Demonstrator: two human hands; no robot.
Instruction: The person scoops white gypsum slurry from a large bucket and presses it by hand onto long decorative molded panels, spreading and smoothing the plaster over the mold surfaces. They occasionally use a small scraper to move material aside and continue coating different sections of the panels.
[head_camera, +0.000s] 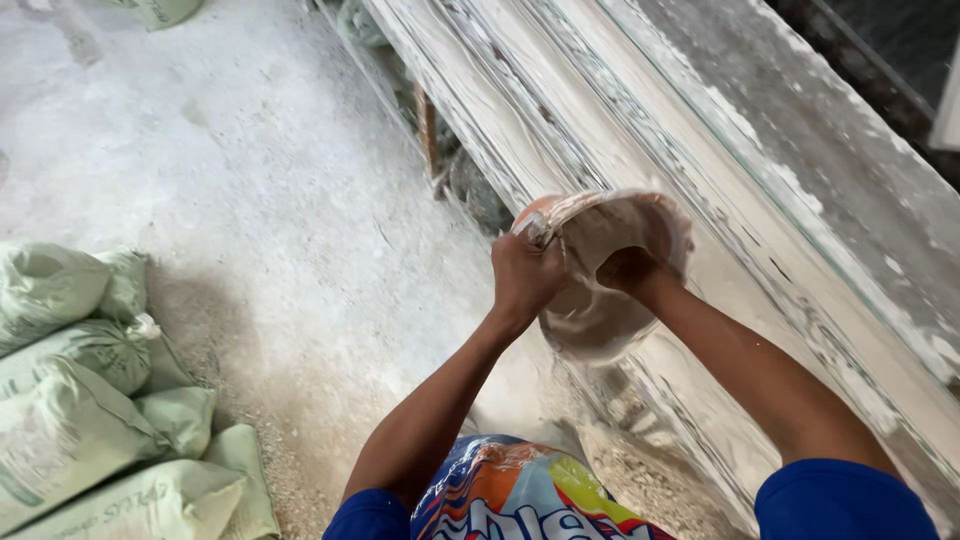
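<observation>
Above the long, plaster-caked white moulding surface (700, 150), held at a tilt with its open mouth turned toward the camera: a round, orange-brown bowl smeared inside and out with wet white plaster (600, 270). Left hand (525, 275) closed in a fist on the near rim of the bowl, clamping it together with a small pale object at the knuckles, possibly a scraper blade or a bit of rag, hard to tell at this size. Right hand (628, 270) reaching down inside the bowl, fingers curled against the coated wall, holding nothing separate that shows. Both forearms bare, blue sleeves at the bottom edge, a brightly patterned cloth (520, 495) between them.

Off to the left, stacked pale green woven sacks (100, 400) on a dusty grey concrete floor (250, 150).

Risks from here, as a judgement: slick plaster on the rim, so a weak one-handed grip could let the bowl slip and drop onto the moulding surface or the floor; tilted this far, loose wet plaster could slide out over the lip; hard scraping inside could twist the bowl out of the left hand.
</observation>
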